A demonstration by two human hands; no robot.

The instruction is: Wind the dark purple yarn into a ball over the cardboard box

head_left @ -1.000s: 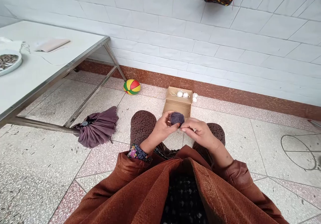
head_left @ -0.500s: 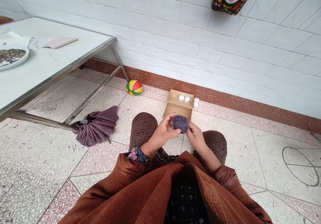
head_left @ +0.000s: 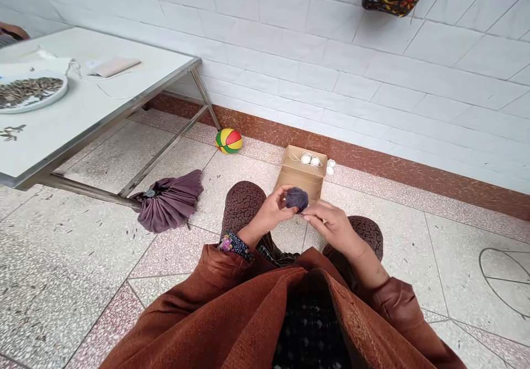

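A ball of dark purple-grey yarn (head_left: 297, 199) is held above my knees. My left hand (head_left: 275, 210) is closed round its left side, thumb in front and fingers behind. Beside the ball's lower right, my right hand (head_left: 331, 223) has thumb and fingers pinched together; whatever is in the pinch is too small to make out. Just beyond the ball, an open cardboard box (head_left: 300, 182) sits on the floor. Two small white balls (head_left: 310, 160) that look like yarn rest at its far end, with a thin white strand.
A table (head_left: 165, 63) at left bears a white plate (head_left: 45, 103) of dried bits. A purple cloth (head_left: 169, 203) lies by its leg, a coloured ball (head_left: 229, 140) near the wall. White balls (head_left: 330, 167) lie beside the box. A wire frame (head_left: 497, 283) is at right.
My right hand has turned and drawn back slightly to the right of the yarn ball, its fingers now pinched. My left hand still holds the ball. The view has shifted a little left.
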